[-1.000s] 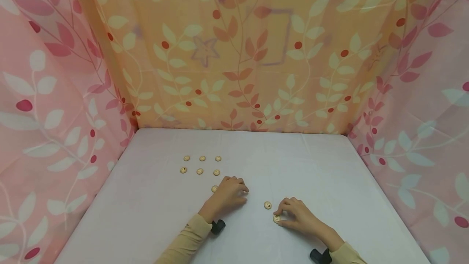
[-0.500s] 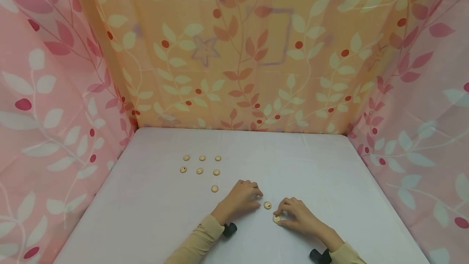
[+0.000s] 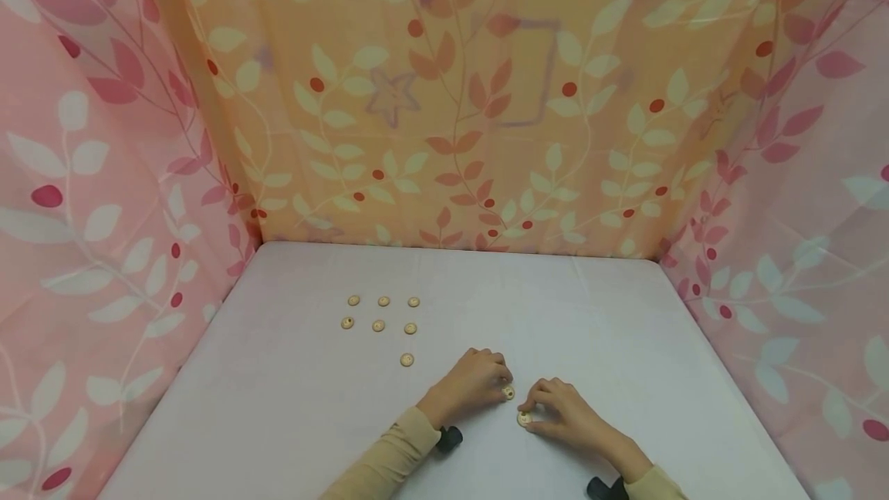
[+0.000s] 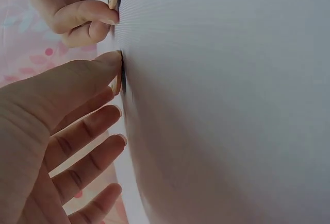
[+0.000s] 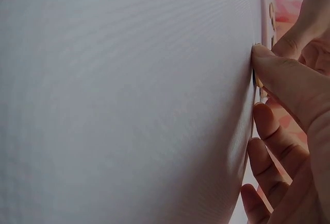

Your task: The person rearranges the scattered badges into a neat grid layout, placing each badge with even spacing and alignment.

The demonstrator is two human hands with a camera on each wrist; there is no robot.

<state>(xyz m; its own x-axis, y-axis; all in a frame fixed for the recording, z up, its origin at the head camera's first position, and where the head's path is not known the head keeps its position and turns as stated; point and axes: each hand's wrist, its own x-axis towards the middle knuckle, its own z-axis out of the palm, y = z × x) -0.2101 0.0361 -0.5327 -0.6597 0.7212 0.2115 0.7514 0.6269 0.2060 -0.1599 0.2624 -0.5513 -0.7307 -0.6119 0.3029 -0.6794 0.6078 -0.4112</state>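
On the white desk (image 3: 278,407), the left hand (image 3: 472,380) rests near the middle of the near edge, its thumb tip touching a wooden button (image 3: 508,392) that lies flat; the other fingers are only loosely bent, so this grip pinches nothing. Just to the right, the right hand (image 3: 566,411) has its thumb and fingertips curled onto a second button (image 3: 524,418), pressing it against the desk. Farther left sit seven more buttons (image 3: 380,315): two rows of three and a single one (image 3: 407,360) nearer. Leaf-patterned curtains (image 3: 444,99) enclose the desk.
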